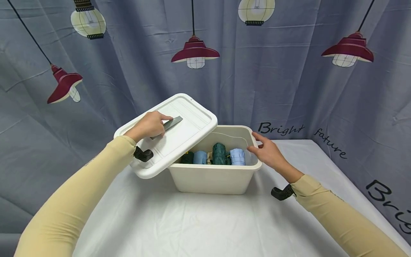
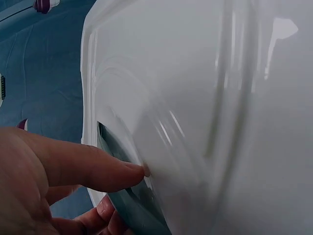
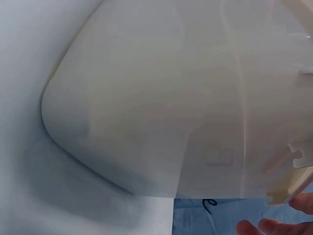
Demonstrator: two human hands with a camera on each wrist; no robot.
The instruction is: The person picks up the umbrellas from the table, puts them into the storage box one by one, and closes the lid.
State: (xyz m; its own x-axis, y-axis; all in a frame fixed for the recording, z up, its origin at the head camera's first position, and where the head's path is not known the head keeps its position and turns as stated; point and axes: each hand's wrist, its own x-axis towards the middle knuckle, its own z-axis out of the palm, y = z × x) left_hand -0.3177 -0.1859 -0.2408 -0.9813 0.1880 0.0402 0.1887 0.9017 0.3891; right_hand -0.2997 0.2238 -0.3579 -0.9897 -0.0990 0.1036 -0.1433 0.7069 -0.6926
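Observation:
My left hand [image 1: 150,125] grips the grey handle [image 1: 173,122] on a white lid [image 1: 189,117]. In the left wrist view, the thumb and fingers close round that handle [image 2: 134,208]. The lid is tilted and overlaps the left end of a cream storage box [image 1: 212,180]. At the box's right rim is my right hand [image 1: 268,153], thumb over the edge, the other fingers outstretched by the back corner. The right wrist view has a fingertip at the rim and other fingers apart from it. Inside the box stand rolled bundles, one dark green [image 1: 219,154] and one light blue [image 1: 237,157].
The box stands on a white-covered table [image 1: 199,221]. Behind and beside it hangs a grey-blue curtain [image 1: 141,64] printed with lamps and lettering. More rolls, such as a blue one [image 1: 200,157], sit partly under the lid's edge.

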